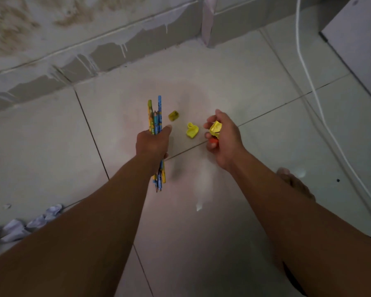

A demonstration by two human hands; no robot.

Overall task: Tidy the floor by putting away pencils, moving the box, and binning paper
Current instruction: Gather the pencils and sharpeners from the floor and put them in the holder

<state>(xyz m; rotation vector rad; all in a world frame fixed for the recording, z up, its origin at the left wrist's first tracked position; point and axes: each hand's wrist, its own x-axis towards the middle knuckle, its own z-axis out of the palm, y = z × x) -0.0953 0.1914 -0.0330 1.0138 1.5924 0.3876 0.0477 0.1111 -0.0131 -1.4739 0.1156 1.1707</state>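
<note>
Tiled floor [201, 243] by stained wall [51, 28], left grip [152, 144] clamping pencils [155, 118], right grip [223, 138] clamping yellow scrap [215, 127]

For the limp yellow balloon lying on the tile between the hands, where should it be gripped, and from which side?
Probably pinch the balloon at its raised, curled neck end, the far part, coming from above and from the right. It lies flat and crumpled on the floor, so the folded top gives the fingers an edge. The right hand, already holding small pieces, is nearest; the left hand is full of pencils.
</note>
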